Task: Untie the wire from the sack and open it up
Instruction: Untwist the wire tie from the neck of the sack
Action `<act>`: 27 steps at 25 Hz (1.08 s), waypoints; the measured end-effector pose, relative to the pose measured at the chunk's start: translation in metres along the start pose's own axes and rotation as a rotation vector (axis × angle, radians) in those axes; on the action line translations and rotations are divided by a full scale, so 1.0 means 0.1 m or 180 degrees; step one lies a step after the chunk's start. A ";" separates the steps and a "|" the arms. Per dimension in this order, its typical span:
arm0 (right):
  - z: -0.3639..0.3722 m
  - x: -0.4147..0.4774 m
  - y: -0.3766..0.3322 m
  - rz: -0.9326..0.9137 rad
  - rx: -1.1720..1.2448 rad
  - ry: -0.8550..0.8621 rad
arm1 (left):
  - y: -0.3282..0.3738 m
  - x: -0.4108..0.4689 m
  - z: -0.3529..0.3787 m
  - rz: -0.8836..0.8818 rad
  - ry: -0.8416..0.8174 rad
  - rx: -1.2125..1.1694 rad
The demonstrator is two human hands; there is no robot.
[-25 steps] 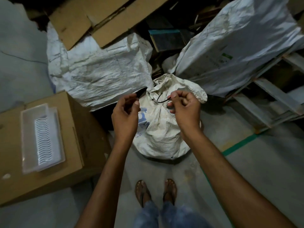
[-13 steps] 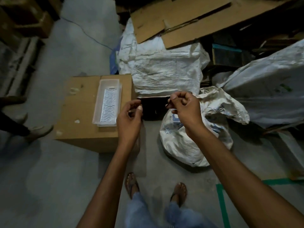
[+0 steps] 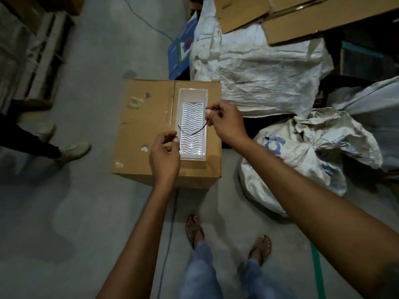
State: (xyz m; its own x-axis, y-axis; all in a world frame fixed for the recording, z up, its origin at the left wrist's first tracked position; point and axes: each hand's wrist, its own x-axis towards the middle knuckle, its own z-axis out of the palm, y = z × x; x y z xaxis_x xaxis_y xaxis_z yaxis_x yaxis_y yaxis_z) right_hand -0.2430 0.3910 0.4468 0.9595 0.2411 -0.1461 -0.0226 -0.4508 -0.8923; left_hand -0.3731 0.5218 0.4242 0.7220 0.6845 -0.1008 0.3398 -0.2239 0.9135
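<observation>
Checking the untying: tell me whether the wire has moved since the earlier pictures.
Yes. The wire, pinched by the right hand, has left the sack and moved left; it now hangs over the white tray on the cardboard box.

A thin black wire (image 3: 191,134) is seen off the sack, curved and hanging free, pinched at one end by the right hand (image 3: 226,124). A crumpled white woven sack (image 3: 302,169) with blue print is seen slumped well apart, neck bunched.

The right hand (image 3: 224,124) pinches the wire (image 3: 192,132) above the tray (image 3: 193,94).
</observation>
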 end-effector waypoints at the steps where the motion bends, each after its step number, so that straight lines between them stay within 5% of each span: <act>1: 0.12 0.11 0.03 -0.0098 -0.0276 0.0005 | -0.06 0.12 -0.01 -0.0020 -0.0040 0.0013; 7: 0.60 0.65 0.30 -0.0773 -0.2071 -0.0396 | -0.32 0.59 0.07 -0.0049 -0.0230 0.0031; 12: 0.74 1.00 0.45 -0.0831 -0.2656 -0.0577 | -0.47 0.78 0.20 -0.0106 -0.0324 0.0009; 18: 0.46 0.91 0.52 -0.0058 -0.1145 0.0286 | -0.39 0.88 0.37 -0.0062 -0.0375 -0.0004; 27: -0.38 -0.05 0.65 0.0569 0.1017 0.0884 | 0.19 0.30 0.94 0.0166 -0.0658 -0.0388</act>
State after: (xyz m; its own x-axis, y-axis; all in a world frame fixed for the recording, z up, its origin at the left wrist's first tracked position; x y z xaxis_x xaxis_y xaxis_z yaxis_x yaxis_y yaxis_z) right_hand -0.2389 0.3280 0.4055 0.9705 -0.0757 -0.2287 -0.2384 -0.1662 -0.9568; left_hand -0.2883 0.4736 0.4013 0.8489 0.5149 -0.1192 0.2326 -0.1613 0.9591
